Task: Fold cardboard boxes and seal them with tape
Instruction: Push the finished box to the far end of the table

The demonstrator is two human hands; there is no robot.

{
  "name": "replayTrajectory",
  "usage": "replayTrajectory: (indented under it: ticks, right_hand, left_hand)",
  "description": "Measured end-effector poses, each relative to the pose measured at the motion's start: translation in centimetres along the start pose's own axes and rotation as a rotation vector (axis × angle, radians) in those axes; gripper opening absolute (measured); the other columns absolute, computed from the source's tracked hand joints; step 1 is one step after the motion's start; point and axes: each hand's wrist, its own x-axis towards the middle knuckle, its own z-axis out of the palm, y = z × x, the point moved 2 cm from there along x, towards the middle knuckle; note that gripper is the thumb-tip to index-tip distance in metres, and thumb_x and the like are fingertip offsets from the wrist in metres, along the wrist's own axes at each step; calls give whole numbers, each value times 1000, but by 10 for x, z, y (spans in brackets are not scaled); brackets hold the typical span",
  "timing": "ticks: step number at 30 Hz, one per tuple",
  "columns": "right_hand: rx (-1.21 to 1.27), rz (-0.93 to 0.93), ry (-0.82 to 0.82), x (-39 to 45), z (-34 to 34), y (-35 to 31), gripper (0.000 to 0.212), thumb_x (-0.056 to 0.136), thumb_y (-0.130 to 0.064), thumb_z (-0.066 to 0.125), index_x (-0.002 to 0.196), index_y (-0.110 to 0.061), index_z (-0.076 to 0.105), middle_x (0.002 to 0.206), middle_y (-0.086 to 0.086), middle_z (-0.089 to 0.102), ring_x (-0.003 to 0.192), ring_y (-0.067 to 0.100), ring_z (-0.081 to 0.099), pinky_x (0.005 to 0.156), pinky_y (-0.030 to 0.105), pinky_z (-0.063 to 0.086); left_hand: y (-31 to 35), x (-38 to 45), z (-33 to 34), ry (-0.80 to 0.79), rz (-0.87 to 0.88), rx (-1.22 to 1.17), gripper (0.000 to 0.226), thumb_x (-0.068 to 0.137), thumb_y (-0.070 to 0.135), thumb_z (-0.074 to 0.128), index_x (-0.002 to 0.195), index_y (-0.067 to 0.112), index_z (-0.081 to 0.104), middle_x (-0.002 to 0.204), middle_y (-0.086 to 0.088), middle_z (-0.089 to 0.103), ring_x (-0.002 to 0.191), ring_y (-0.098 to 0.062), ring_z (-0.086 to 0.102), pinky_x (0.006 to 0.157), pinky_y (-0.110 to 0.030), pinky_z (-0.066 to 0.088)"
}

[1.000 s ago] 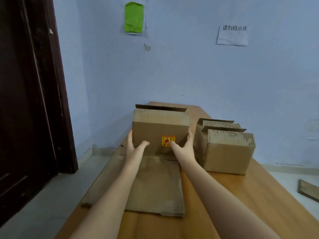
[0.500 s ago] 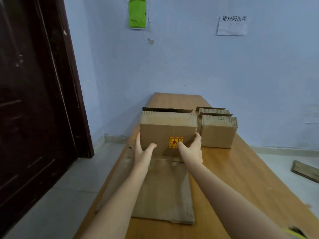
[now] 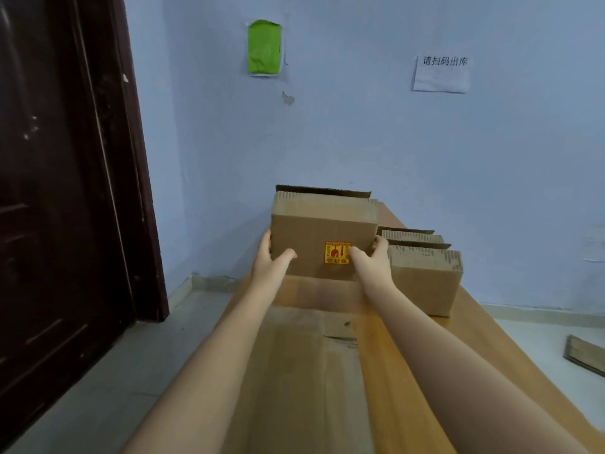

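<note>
While both hands' fingers (image 3: 265,241) clasp the folded box (image 3: 322,235), placing seems underway; taping presumably follows.

Dark door (image 3: 65,191) on the left. Blue wall (image 3: 360,142) carries a green patch (image 3: 264,47) and a paper note (image 3: 441,75). Wooden table (image 3: 474,322) below.

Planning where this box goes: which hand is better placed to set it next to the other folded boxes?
Probably the right hand: it grips the held box on the side facing the folded boxes; the left hand grips the far side.
</note>
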Motion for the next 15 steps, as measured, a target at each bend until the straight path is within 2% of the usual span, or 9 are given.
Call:
replayTrajectory:
  ticks: [3,5,7,9,12,15]
  right_hand:
    - [40,43,19,21,11,28,71,88,-15,59,148,-19,21,137,8,47,121,26,50,100,40,46]
    - [69,69,49,32,14,43,67,90,-15,58,146,-19,24,136,8,48,119,26,52,96,40,48]
    - [62,85,82,41,15,55,61,91,-17,55,146,-17,28,135,9,49,118,26,51,90,34,47]
    - [16,93,95,48,16,65,61,91,-18,54,146,-15,28,135,9,50,118,26,51,90,35,46]
    - [-80,67,93,51,18,76,65,90,-19,55,148,-17,26,138,8,48,124,28,48,99,39,45]
    - [-162,62,76,48,17,79,64,88,-20,57,146,-18,30,139,7,48,127,28,47,103,43,43]
  left_hand:
    - [-23,24,10,-17,-42,19,75,81,28,62,147,32,27,143,5,44,128,-18,44,107,-45,38]
    - [-35,35,15,-7,-52,24,71,84,22,61,147,28,29,143,3,45,126,-16,45,105,-37,39]
    - [-46,44,21,-5,-47,19,63,89,9,56,146,22,31,140,2,47,114,-9,47,92,-25,40]
    - [-55,50,25,-29,-52,37,63,90,5,54,147,19,31,140,3,47,110,-7,45,87,-22,37]
    - [-64,58,27,-42,-69,66,67,89,5,55,148,22,29,144,4,43,127,-12,43,89,-22,35]
    - [-71,59,24,-90,-68,90,74,85,4,57,149,25,26,146,3,42,129,-15,43,98,-26,39]
